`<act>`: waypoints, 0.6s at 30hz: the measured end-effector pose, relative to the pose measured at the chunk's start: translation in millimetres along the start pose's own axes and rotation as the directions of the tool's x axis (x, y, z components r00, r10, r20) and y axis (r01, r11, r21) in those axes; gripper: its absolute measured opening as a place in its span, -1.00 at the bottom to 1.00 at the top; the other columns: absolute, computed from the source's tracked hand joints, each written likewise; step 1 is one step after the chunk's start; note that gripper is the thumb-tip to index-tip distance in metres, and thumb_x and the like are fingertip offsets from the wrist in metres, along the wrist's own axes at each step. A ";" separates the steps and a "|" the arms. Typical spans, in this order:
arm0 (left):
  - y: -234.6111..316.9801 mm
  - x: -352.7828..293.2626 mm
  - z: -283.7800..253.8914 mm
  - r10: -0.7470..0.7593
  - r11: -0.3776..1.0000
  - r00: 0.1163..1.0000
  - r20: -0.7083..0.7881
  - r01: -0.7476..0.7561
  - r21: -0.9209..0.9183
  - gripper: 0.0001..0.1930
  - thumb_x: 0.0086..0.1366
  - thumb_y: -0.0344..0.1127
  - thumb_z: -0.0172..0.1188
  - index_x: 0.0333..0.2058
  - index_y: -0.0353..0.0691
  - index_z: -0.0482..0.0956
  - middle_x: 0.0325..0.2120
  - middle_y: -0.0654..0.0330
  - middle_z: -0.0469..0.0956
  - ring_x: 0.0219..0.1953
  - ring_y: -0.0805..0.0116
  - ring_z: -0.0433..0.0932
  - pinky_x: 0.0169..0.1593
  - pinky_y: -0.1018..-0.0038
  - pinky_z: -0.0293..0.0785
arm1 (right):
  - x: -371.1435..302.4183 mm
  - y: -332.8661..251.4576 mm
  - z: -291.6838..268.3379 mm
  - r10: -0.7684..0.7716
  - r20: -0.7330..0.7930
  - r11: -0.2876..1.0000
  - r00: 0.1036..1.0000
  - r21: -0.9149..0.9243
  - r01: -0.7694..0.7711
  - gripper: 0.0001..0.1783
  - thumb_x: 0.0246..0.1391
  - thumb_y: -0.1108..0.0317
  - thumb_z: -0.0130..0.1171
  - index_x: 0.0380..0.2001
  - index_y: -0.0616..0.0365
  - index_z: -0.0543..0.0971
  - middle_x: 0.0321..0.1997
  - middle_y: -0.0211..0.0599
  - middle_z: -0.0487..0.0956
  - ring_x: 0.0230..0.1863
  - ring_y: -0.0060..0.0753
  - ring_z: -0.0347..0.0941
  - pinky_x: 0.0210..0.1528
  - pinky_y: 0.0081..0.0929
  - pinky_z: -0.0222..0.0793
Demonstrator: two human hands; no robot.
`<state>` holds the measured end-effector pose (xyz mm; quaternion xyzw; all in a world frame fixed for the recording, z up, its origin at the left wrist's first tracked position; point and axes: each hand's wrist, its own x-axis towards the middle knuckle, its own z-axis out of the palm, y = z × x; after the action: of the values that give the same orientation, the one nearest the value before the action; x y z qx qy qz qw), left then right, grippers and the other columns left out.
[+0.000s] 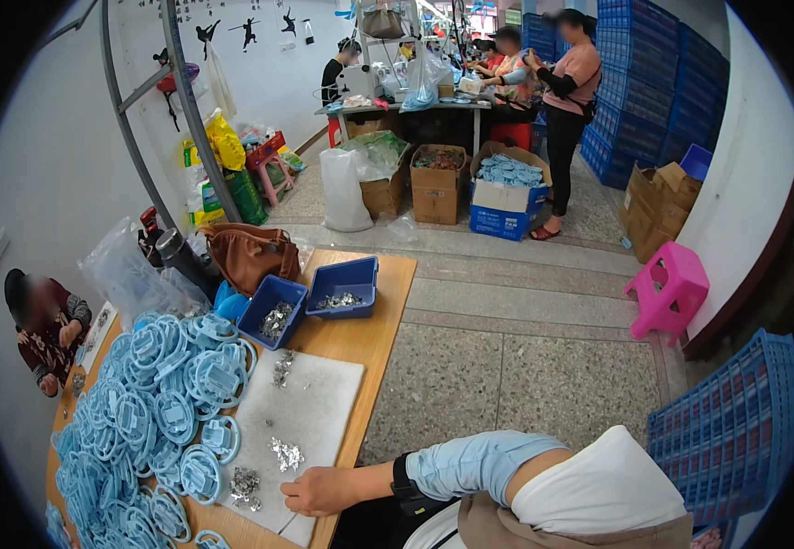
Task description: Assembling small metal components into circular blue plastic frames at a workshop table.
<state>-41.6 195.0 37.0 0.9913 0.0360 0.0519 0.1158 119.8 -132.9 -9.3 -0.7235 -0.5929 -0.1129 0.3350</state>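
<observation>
My right hand [316, 491] rests at the near edge of a pale flat board [319, 403], its fingers curled together. Whatever they may hold is hidden. Just left of the fingers lies a small heap of silvery metal pieces [245, 488], and a brighter heap of metal bits [286, 454] is slightly farther off. Another small pile of metal pieces [282, 369] sits near the board's far edge. Left of the board spreads a big mound of light-blue plastic oval ring pieces [136, 416]. My left hand is out of view.
Two dark-blue bins [342, 287] with metal pieces stand at the table's far end, beside a brown bag [248, 256] and a dark flask [184, 261]. A person [49, 329] sits across the table. A pink stool [669, 291] and blue crate [726, 430] are right.
</observation>
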 end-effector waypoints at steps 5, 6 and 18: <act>-14.8 4.0 16.2 -0.011 1.000 1.000 0.018 0.011 0.013 -0.26 0.03 -0.11 0.24 0.10 -0.38 0.16 0.02 -0.22 0.25 0.07 -0.09 0.26 0.09 0.25 0.22 | 0.8 0.8 0.7 -0.018 0.007 1.000 1.000 -0.009 0.018 -0.81 -0.17 0.34 0.08 -0.53 0.17 0.30 -0.44 -0.23 0.26 -0.51 -0.26 0.37 -0.52 -0.36 0.31; -9.7 5.4 14.5 -0.011 1.000 1.000 0.021 0.011 0.012 -0.26 0.03 -0.11 0.24 0.10 -0.38 0.16 0.02 -0.22 0.25 0.07 -0.09 0.26 0.09 0.25 0.22 | 0.3 0.9 0.3 -0.016 0.009 1.000 1.000 -0.008 0.016 -0.81 -0.17 0.34 0.08 -0.53 0.17 0.30 -0.44 -0.23 0.26 -0.51 -0.26 0.37 -0.52 -0.36 0.31; -35.3 5.3 24.4 0.021 0.997 0.999 -0.051 -0.017 0.072 -0.45 0.07 -0.20 0.20 -0.02 -0.42 0.32 -0.08 -0.22 0.37 0.00 -0.04 0.35 0.05 0.30 0.28 | 2.3 -4.1 -4.0 0.018 0.024 0.999 1.000 0.050 -0.019 -0.82 -0.14 0.35 0.06 -0.57 0.22 0.32 -0.43 -0.18 0.29 -0.50 -0.17 0.38 -0.48 -0.30 0.30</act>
<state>-35.8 224.2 5.7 0.9934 0.0314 0.0771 0.0789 117.6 -133.2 -3.5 -0.7217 -0.5926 -0.0865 0.3470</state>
